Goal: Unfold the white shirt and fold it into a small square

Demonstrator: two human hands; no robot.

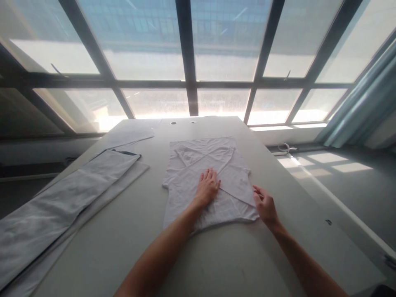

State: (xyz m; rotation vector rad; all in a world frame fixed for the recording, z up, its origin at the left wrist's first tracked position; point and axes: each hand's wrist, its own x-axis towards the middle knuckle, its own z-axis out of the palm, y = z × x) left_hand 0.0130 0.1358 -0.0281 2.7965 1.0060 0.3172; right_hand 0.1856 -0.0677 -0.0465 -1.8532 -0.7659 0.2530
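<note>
A white shirt (185, 198) lies on the white table (123, 231) in front of me, its long sleeves folded across the body so that they cross. My left hand (208, 186) rests palm down on the middle of the shirt, fingers stretched out and slightly spread. At the shirt's lower right edge is my right hand (265, 204), its fingers curled in and closed at the cloth. How much fabric sits between the right fingertips is partly hidden. Small wrinkles run over the shirt, mostly around the crossed sleeves.
Long pale fabric pieces with dark edging (77, 189) are stacked along the table's left side. Behind them lies a thin white sheet (133, 135). Large windows (225, 68) stand beyond the table. A blue-grey curtain (355, 103) hangs at right, near a coiled white cable (286, 147).
</note>
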